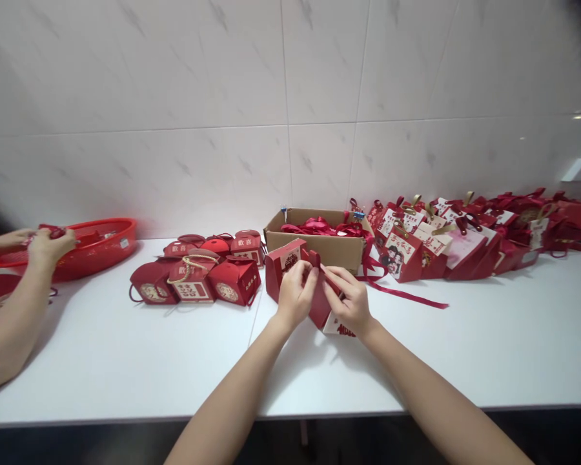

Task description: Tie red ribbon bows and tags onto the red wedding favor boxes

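Observation:
Both my hands meet at the top of a red gift box (321,311) standing on the white table, its printed lower edge showing under my right hand. My left hand (296,290) pinches a dark red ribbon (314,259), which forms a small loop above the fingers. My right hand (347,300) pinches close beside it at the same ribbon, with the fingertips partly hidden. Just behind my left hand stands another red box (286,257) with a printed pale panel.
A cardboard carton (314,248) of red ribbons sits behind my hands, one ribbon (411,295) trailing right. Several red boxes (193,278) stand left, many tied gift boxes (401,258) right. At far left, another person's hands (51,245) work by a red basin (101,255).

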A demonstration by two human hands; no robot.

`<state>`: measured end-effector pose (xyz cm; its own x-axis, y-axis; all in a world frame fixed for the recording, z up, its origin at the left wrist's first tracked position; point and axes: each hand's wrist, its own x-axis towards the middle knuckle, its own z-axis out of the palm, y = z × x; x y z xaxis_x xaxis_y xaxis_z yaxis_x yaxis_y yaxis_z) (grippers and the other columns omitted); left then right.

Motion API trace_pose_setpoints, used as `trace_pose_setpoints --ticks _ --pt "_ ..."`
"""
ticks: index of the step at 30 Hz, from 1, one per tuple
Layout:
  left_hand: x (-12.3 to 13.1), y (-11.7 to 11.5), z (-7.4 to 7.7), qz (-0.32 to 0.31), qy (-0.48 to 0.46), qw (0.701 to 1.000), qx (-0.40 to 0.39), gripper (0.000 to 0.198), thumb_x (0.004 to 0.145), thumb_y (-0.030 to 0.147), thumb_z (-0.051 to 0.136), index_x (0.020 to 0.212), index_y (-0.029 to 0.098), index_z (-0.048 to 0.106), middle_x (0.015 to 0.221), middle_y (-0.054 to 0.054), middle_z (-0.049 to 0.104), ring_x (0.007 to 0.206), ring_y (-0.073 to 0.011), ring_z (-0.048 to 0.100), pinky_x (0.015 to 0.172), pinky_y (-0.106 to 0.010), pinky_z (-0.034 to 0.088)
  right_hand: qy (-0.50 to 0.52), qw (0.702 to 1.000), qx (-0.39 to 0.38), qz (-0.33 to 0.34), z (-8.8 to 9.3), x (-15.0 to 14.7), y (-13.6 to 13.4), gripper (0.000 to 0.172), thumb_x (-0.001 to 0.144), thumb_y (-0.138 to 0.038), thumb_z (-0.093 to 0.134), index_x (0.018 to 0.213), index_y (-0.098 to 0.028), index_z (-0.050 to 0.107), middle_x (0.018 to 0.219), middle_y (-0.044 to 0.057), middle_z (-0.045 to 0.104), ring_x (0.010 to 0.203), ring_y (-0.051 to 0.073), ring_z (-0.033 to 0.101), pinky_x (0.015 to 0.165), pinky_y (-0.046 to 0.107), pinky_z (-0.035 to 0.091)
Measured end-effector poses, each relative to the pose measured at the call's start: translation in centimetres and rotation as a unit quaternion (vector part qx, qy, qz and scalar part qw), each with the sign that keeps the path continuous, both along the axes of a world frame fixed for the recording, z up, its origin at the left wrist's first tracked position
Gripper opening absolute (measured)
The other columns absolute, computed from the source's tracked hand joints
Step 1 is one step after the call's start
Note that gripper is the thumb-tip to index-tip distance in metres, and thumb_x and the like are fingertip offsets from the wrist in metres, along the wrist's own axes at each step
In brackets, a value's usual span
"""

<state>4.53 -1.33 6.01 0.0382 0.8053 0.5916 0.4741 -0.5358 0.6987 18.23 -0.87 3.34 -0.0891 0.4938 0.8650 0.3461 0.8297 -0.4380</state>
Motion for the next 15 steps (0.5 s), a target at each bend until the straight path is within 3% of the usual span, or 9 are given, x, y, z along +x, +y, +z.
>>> trace_pose_setpoints --ticks 8,15 --pt "-0.2 0.1 -0.3 -0.047 -0.05 0.998 -0.003 0.02 0.091 0.035 0.039 0.083 0.02 0.05 0.08 -0.002 0.054 0.076 -0.0163 0.052 0.073 -0.028 0.041 -0.006 1.0 0.0 0.001 -0.1 0.0 -0.3 0.036 0.086 -0.017 0.05 0.119 -0.024 0.061 0.111 0.008 0.064 0.095 0.019 0.064 0.083 0.03 0.054" --pt "0.5 0.6 -1.2 -0.099 -0.177 0.978 -0.045 0.011 0.087 0.031 0.047 0.092 0.02 0.047 0.092 -0.002 0.052 0.089 -0.0153 0.053 0.081 -0.026 0.043 0.037 0.999 -0.009 0.021 0.0 -0.2 -0.3 0.031 0.086 -0.016 0.051 0.113 -0.022 0.065 0.106 0.009 0.064 0.094 0.018 0.064 0.083 0.03 0.053"
